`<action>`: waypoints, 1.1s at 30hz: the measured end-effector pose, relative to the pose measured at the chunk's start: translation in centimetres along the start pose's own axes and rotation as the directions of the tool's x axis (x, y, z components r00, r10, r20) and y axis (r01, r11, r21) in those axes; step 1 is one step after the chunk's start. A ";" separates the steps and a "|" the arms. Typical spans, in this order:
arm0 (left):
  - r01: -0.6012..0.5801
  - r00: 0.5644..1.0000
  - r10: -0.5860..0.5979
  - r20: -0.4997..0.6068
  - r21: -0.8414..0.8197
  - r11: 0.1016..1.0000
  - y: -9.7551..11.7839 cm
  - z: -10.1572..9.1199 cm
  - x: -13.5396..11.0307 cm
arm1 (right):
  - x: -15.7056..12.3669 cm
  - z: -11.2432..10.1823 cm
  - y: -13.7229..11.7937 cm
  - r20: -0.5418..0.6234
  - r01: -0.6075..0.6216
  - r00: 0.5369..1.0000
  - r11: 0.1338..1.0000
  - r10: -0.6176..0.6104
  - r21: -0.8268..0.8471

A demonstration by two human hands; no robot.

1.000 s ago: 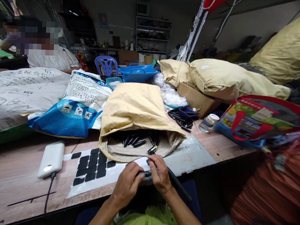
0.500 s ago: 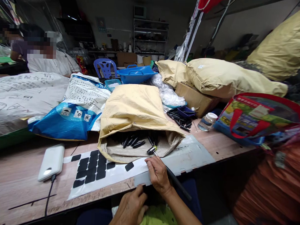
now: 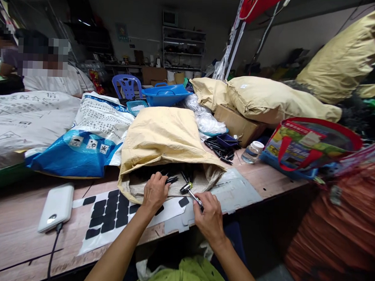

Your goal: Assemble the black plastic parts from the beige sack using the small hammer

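My left hand (image 3: 155, 191) reaches to the mouth of a yellow woven sack (image 3: 163, 131), its fingers bent over black pointed pieces (image 3: 173, 180) that lie inside. The fingertips are partly hidden, so whether they grip a piece cannot be told. My right hand (image 3: 210, 215) is closed around the handle of a small hammer (image 3: 186, 188). The hammer's shiny metal head points to the left, over the sack's open lip. Below the sack lies a white sheet with black rounded-square stickers (image 3: 112, 207). One loose sticker (image 3: 183, 202) shows near the hammer.
A white power bank (image 3: 56, 207) with a cable lies at the left. More black pieces (image 3: 219, 152), a lidded jar (image 3: 252, 152) and a red-handled bag (image 3: 304, 148) stand at the right. Full sacks (image 3: 269, 96) are behind; a person in white (image 3: 51, 80) sits at the far left.
My left hand has moved from the table's front edge up to the black pieces in the sack. The long black rod beside my right hand no longer shows; the hammer stays in that hand.
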State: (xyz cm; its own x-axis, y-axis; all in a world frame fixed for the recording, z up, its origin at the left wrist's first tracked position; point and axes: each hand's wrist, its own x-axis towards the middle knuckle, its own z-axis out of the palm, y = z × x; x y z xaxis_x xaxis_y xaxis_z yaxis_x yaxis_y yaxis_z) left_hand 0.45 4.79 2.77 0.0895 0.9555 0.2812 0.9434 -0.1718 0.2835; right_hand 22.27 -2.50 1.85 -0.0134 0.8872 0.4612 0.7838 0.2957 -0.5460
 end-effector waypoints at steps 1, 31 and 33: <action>0.003 1.000 -0.004 0.029 0.039 0.999 0.0 0.4 0.4 | -0.2 -0.1 0.5 0.024 -0.026 0.999 0.998 0.028 -0.055; 0.054 0.998 -0.031 0.062 -0.433 0.900 0.5 1.8 -6.2 | -2.6 -0.3 -1.3 0.121 0.041 0.990 0.963 -0.076 0.266; 0.056 0.998 -0.033 0.059 -0.439 0.897 0.5 1.9 -6.2 | -2.7 -0.2 -1.4 0.117 0.070 0.988 0.965 -0.103 0.254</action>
State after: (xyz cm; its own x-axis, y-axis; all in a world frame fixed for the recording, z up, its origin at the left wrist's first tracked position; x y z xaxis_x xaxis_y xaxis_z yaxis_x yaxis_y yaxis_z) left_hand 1.01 -0.75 -0.57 0.0767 0.9731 0.2171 0.7111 -0.2060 0.6723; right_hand 21.37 -5.40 1.53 -0.1664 0.8875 0.4297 0.5975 0.4374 -0.6720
